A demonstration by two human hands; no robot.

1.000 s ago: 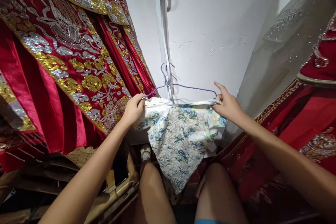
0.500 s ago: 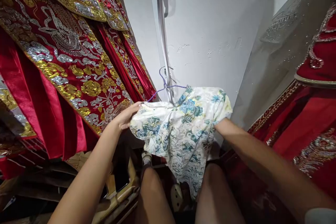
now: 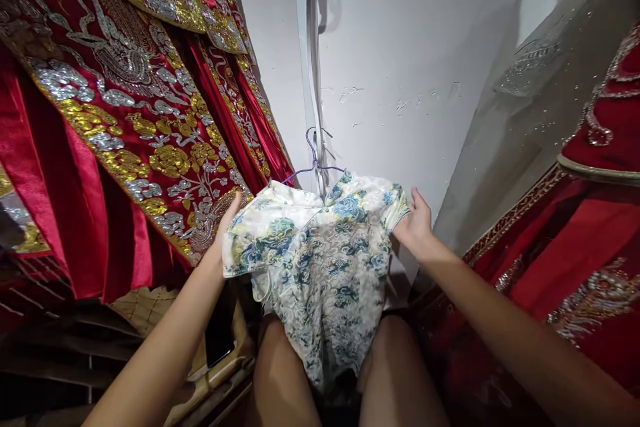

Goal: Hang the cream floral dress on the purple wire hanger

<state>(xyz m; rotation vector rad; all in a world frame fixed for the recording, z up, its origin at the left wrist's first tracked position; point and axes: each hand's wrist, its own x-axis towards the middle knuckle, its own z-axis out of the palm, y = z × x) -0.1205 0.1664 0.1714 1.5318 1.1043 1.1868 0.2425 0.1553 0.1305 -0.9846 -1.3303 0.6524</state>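
So I've got this floral shirt (image 3: 335,253) on a purple wire hanger (image 3: 315,163), hanging by the white wall (image 3: 400,33), hem down between my knees. My left hand (image 3: 226,230) is at one sleeve, right hand (image 3: 416,223) at the other. Both thumbs stick up, but the fingers are mostly hidden, so can't tell if either's gripping. Red embroidered outfit (image 3: 145,113) on my left.

Red robe (image 3: 143,137) crowds left hand (image 3: 226,230); room above right hand (image 3: 416,223), depth unclear.
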